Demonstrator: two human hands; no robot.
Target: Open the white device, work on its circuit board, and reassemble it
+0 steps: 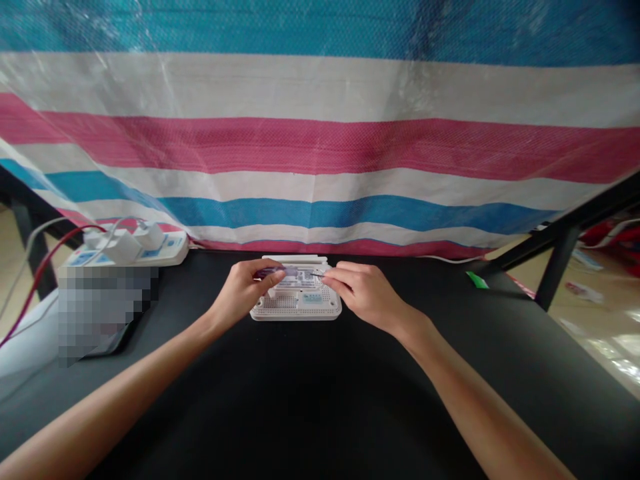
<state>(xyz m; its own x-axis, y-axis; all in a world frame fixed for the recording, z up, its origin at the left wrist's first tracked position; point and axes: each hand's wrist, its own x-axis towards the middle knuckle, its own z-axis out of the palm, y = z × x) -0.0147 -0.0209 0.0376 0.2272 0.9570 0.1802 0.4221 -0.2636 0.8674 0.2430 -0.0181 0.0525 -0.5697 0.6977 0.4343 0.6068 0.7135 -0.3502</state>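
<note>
A white router (295, 311) lies bottom side up on the black table, its vent holes and printed labels facing me. Above its left part, my left hand (249, 285) is closed around a translucent purple handle (271, 273), like a screwdriver's. My right hand (367, 293), over the router's right edge, pinches a thin dark rod (317, 274) between thumb and fingers. The rod points left toward the handle; I cannot tell whether the two are joined. The fingers hide part of the router's back half.
A white power strip (173, 249) with plugged-in adapters sits at the back left, a red cable (45, 267) running from it. In front of it lies a blurred-out dark-edged object (120, 343). A green packet (477, 280) lies right. A striped sheet (320, 147) hangs behind.
</note>
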